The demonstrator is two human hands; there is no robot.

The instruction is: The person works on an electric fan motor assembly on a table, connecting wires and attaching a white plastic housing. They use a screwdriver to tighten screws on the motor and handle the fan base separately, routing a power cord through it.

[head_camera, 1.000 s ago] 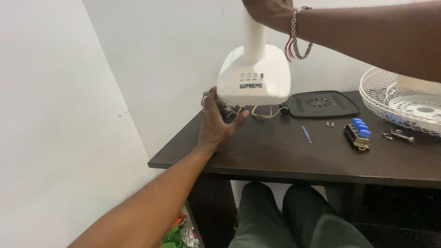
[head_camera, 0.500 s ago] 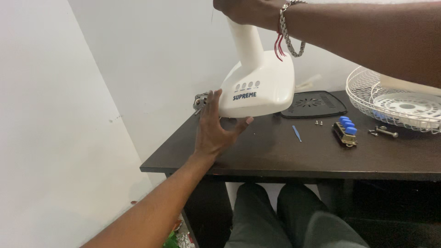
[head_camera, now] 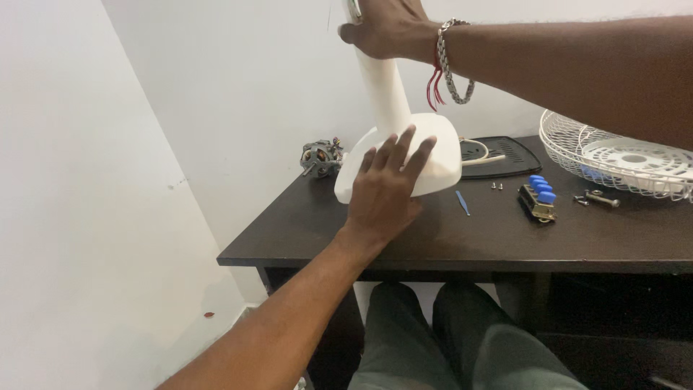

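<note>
A white fan base with an upright neck (head_camera: 404, 123) stands on the dark table (head_camera: 447, 245). My left hand (head_camera: 382, 191) lies flat with fingers spread on the front of the base. At the top of the view my right hand (head_camera: 386, 27), wearing a chain bracelet and red thread, grips the upper end of the neck. A small electric motor (head_camera: 321, 157) sits just behind the base on the left.
A white wire fan guard (head_camera: 621, 160) lies at the right. A black vented cover (head_camera: 502, 155), a switch block with blue buttons (head_camera: 538, 198), a blue-tipped tool (head_camera: 462, 202) and loose screws (head_camera: 595, 198) lie between. White walls stand left and behind; my knees are under the table.
The fan base has turned so its front panel is now under my left palm, which moved from the base's left side onto its front. My view shifted left.
</note>
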